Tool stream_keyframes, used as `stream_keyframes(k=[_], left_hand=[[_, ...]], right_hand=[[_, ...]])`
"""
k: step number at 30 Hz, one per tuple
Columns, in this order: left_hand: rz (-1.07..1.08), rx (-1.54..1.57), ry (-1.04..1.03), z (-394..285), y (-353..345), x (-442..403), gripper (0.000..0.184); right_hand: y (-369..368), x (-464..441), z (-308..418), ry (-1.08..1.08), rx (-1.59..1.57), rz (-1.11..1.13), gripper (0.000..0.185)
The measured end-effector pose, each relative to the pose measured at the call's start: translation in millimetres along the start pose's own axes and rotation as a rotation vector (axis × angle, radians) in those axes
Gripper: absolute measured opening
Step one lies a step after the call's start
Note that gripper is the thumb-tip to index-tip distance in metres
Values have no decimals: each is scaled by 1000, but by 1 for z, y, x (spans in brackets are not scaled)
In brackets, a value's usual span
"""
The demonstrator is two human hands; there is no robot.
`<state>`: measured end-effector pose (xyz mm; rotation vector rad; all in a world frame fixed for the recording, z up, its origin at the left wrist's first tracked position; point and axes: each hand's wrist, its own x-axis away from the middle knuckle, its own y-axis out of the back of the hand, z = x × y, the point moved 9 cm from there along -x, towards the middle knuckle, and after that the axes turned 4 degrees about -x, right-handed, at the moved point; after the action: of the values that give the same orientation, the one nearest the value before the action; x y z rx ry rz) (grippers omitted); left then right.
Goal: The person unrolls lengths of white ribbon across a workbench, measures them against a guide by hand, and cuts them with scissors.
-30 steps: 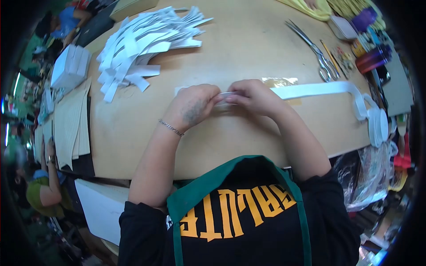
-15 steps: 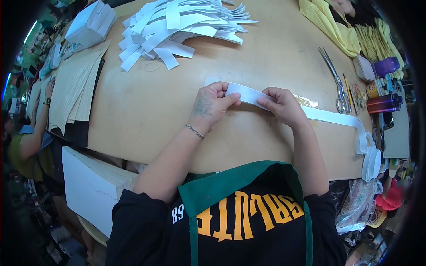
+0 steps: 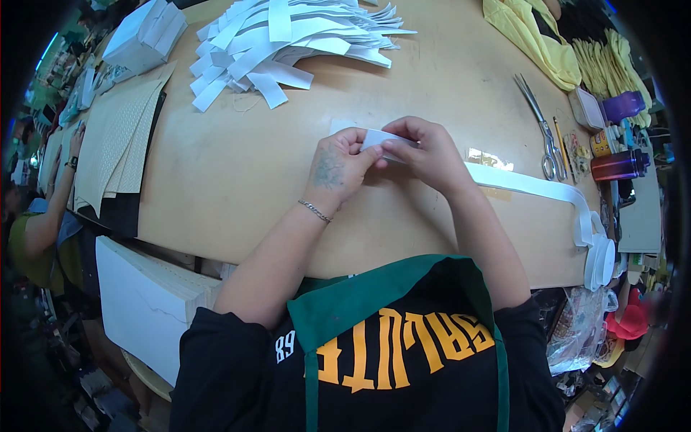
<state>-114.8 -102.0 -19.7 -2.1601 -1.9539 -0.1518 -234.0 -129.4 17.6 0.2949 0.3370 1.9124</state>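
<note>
My left hand (image 3: 340, 160) pinches the end of a white elastic band (image 3: 529, 184) between thumb and fingers. Close beside it, my right hand (image 3: 425, 153) is closed on the same band, with its thumb on top. From under my right hand the band runs right along the table to a loose white roll (image 3: 599, 263) at the table's right edge. A short white piece shows between my two hands; part of the band is hidden by my fingers. Just behind my hands, a small pale rectangle lies on the table.
A pile of cut white strips (image 3: 277, 54) lies at the far side. Scissors (image 3: 541, 129), a pencil (image 3: 561, 140) and a purple tumbler (image 3: 619, 165) are at the right. Cream sheets (image 3: 119, 140) lie left. Another person's arm (image 3: 61, 187) shows at the far left.
My right hand has moved left along the band, closer to my left hand. Less of the band shows between my hands, and more of it shows to the right.
</note>
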Motion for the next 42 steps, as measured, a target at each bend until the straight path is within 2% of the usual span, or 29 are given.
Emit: stream_keyframes(k=[1, 2, 4, 7, 10, 13, 22, 30, 33, 42], left_hand=[[-22, 14, -15, -3, 4, 1, 21], [-47, -119, -17, -4, 11, 1, 23], [-102, -385, -9, -5, 30, 5, 26], [-296, -581, -237, -19, 59, 9, 29], [-368, -686, -504, -30, 66, 18, 25], [-319, -935, -689, -38, 44, 25, 18], [-328, -987, -586, -41, 31, 19, 12], [-336, -1014, -579, -41, 29, 19, 9], [-328, -1015, -585, -41, 28, 18, 8], [-318, -1017, -598, -41, 27, 19, 9]], right_hand=[[-6, -5, -2, -60, -15, 32, 17], [-12, -10, -10, -111, -69, 54, 17], [-21, -18, -15, -148, 60, 76, 18], [-24, -24, -19, -196, 176, 72, 18], [-20, -27, -19, -221, 207, 59, 19], [-16, -31, -18, -225, 251, 62, 19], [-15, -40, -8, -211, 376, 54, 16], [-16, -39, -9, -175, 412, 31, 16], [-17, -40, -10, -254, 357, 57, 18], [-17, -44, -9, -254, 393, 61, 15]])
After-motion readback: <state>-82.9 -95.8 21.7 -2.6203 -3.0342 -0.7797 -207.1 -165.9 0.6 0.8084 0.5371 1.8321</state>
